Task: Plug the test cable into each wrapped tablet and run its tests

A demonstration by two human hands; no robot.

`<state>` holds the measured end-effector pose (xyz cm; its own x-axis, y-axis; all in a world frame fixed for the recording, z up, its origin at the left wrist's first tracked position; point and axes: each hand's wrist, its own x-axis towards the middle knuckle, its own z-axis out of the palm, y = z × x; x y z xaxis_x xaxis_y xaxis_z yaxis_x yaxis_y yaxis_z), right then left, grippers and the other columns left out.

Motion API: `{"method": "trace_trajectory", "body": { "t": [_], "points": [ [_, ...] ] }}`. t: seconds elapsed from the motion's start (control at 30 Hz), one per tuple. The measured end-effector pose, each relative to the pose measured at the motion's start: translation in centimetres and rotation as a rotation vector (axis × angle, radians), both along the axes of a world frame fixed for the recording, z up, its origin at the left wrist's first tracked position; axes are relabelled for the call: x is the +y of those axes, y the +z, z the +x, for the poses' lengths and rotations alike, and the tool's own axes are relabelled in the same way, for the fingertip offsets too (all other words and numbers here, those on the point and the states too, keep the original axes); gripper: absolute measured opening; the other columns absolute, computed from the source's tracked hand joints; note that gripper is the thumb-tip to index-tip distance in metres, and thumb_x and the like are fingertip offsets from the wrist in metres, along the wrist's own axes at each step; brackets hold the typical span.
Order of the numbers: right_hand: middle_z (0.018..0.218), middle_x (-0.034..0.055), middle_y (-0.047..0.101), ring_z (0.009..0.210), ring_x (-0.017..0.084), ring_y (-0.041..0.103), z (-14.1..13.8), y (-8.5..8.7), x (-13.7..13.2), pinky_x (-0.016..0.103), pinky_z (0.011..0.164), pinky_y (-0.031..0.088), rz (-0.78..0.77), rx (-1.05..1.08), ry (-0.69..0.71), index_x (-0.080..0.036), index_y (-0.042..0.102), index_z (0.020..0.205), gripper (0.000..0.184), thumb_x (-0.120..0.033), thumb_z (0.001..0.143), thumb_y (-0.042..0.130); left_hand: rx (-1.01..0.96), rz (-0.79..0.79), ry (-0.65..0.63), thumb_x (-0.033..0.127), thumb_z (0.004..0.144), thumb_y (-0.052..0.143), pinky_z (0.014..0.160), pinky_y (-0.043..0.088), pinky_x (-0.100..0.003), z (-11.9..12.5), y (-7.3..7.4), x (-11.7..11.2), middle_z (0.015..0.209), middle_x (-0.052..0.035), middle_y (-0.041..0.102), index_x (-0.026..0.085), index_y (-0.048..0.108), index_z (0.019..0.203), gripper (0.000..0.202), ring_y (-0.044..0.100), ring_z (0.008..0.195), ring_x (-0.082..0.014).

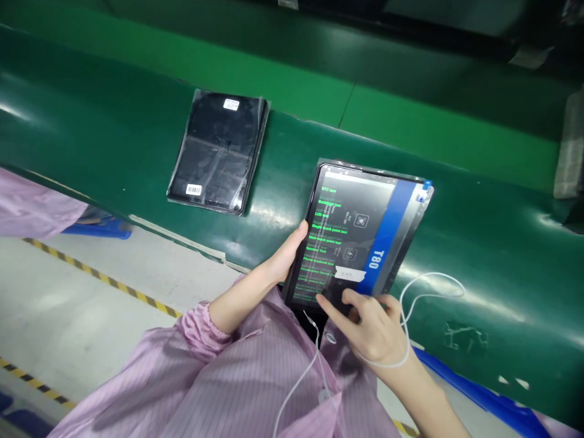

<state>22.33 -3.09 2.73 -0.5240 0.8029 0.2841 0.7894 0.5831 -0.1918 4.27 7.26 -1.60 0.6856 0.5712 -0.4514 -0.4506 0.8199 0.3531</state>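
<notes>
A tablet [347, 234] in clear film is tilted up at the table's near edge, its screen lit with a list of green test names and a blue band marked T80. My left hand [283, 258] grips its left edge, thumb on the front; the fingers behind are hidden. Over the lower part of the screen is my right hand [376, 328], index finger stretched to the list's lower end and the other fingers bent apart. A white strip of tape [350, 274] sticks to the screen. Around my right wrist loops a white cord [413, 280]; another length hangs over my lap.
To the left on the green table [114, 134] lies a stack of dark tablets [216, 152] in clear film, with white labels. Beyond the table runs a bright green strip. At the left edge show another person's pink sleeve [41, 204] and a blue stool [100, 226].
</notes>
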Motion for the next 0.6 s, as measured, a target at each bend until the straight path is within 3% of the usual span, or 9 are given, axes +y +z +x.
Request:
{"method": "trace_trajectory", "body": {
  "t": [0.17, 0.3, 0.47, 0.6],
  "points": [
    [0.087, 0.0023, 0.064, 0.066, 0.01, 0.048, 0.0, -0.8, -0.7, 0.03, 0.077, 0.032, 0.047, 0.049, 0.051, -0.025, 0.076, 0.106, 0.047, -0.001, 0.099, 0.036, -0.002, -0.027, 0.013, 0.068, 0.093, 0.051, 0.109, 0.043, -0.048, 0.1, 0.0, 0.0, 0.109, -0.0142, 0.077, 0.011, 0.073, 0.113, 0.064, 0.065, 0.12, -0.0344],
    [0.084, 0.0023, 0.064, 0.064, 0.01, 0.047, -0.2, -1.4, -0.2, 0.032, 0.076, 0.031, 0.095, 0.144, -0.003, -0.026, 0.076, 0.101, 0.051, 0.001, 0.097, 0.033, 0.02, -0.038, 0.015, 0.067, 0.096, 0.048, 0.106, 0.047, -0.044, 0.2, 0.0, 0.2, 0.109, -0.0138, 0.078, 0.011, 0.072, 0.115, 0.063, 0.068, 0.116, -0.0323],
    [0.085, 0.0017, 0.064, 0.064, 0.01, 0.048, 1.5, -0.4, 2.1, 0.034, 0.073, 0.028, 0.109, -0.051, 0.057, -0.028, 0.077, 0.104, 0.049, 0.001, 0.094, 0.039, 0.053, -0.07, 0.007, 0.063, 0.101, 0.039, 0.1, 0.05, -0.041, 0.2, -0.3, 0.3, 0.106, -0.0119, 0.079, 0.012, 0.072, 0.116, 0.062, 0.072, 0.107, -0.0281],
    [0.087, 0.0023, 0.061, 0.065, 0.01, 0.049, 2.8, 0.7, 4.8, 0.035, 0.072, 0.024, 0.114, -0.155, -0.069, -0.029, 0.076, 0.109, 0.051, 0.004, 0.087, 0.044, 0.027, -0.043, -0.021, 0.066, 0.098, 0.043, 0.098, 0.051, -0.041, 0.0, -0.4, 0.2, 0.103, -0.0121, 0.079, 0.012, 0.073, 0.113, 0.064, 0.073, 0.103, -0.0287]
  ]
}}
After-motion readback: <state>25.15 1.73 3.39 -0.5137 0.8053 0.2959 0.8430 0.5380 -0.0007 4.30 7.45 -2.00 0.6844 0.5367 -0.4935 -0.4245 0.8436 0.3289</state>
